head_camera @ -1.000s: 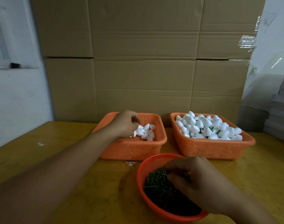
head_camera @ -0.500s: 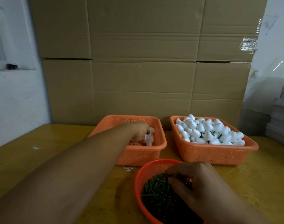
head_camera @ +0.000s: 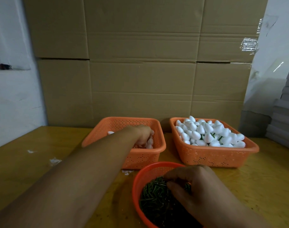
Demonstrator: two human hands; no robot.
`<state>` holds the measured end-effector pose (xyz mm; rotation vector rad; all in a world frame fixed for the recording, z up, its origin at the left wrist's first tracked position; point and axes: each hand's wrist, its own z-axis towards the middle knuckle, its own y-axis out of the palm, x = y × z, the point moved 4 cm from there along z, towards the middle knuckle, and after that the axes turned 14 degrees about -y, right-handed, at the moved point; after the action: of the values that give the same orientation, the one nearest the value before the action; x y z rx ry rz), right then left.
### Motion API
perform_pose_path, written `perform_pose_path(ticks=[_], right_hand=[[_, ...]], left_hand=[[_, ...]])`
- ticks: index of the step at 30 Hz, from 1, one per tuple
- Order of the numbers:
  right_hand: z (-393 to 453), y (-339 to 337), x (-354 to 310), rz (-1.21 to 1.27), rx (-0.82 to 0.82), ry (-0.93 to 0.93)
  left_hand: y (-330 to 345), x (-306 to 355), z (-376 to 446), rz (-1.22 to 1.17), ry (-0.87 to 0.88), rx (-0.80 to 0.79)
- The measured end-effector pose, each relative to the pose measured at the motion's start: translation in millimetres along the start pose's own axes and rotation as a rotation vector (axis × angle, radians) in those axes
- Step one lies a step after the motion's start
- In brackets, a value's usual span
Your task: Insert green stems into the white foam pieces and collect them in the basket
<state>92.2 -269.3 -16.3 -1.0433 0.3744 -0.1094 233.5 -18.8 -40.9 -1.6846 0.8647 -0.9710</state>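
The picking step is in hand: the left hand (head_camera: 144,134) curls around white foam pieces (head_camera: 149,143) in the basket at 11 o'clock (head_camera: 124,123), the right hand (head_camera: 194,186) pinches into green stems (head_camera: 154,196) at 6 o'clock, and next both must meet for insertion.

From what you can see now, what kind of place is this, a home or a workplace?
Probably a small workshop or packing room, not a home. Stacked cardboard cartons fill the wall behind a bare wooden worktable, and orange baskets hold bulk parts: one basket heaped with white foam pieces, a round one full of green stems.
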Motion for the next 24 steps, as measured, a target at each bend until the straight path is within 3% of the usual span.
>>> perform_pose_path(ticks=[5,9,11,15,24], right_hand=[[-1,1,3,0.006,-0.014,0.012],[-1,5,6,0.018,-0.034,0.003],[-1,6,6,0.023,-0.028,-0.004],[-1,6,7,0.019,-0.013,-0.022],[-1,6,5,0.019,-0.022,-0.054]], left_hand=[[9,1,-3,-0.448,-0.129,-0.209],[11,-1,-6,-0.515,-0.119,-0.265],[7,-2,-6,-0.347,-0.047,-0.222],[-6,-7,-7,0.035,-0.009,0.022],[-23,-10,-28,-0.189,0.149,0.247]])
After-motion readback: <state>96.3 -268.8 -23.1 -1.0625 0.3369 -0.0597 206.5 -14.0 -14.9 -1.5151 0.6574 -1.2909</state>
